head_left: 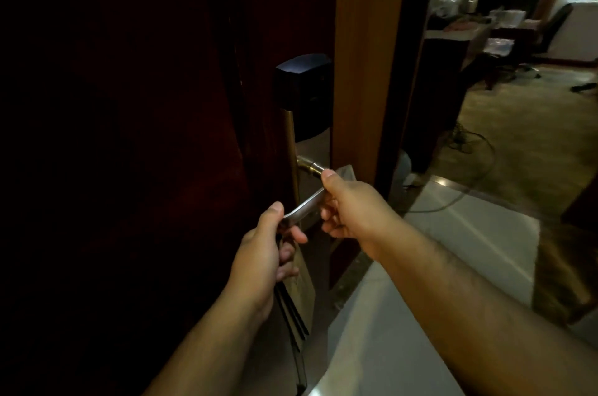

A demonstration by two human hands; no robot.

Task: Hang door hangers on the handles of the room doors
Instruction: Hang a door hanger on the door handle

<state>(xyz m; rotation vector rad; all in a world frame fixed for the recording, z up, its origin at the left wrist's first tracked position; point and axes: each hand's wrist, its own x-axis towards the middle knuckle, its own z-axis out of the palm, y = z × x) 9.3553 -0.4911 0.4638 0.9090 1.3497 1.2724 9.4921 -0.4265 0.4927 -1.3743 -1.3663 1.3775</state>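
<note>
The right hand (352,208) pinched a pale, glossy door hanger (346,173) at the silver door handle (305,208). Just below it, the left hand (259,256) gripped a stack of tan and dark hangers (301,295).

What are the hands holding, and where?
The left hand grips a stack of door hangers near their top, thumb atop the lever handle. The right hand pinches a single door hanger by one end.

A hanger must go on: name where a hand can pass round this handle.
Free: the middle of the lever, between left hand and right hand; lock plate under the black reader. Crowded: its tip, where left hand holds the hanger stack; its base, where right hand pinches a hanger.
</note>
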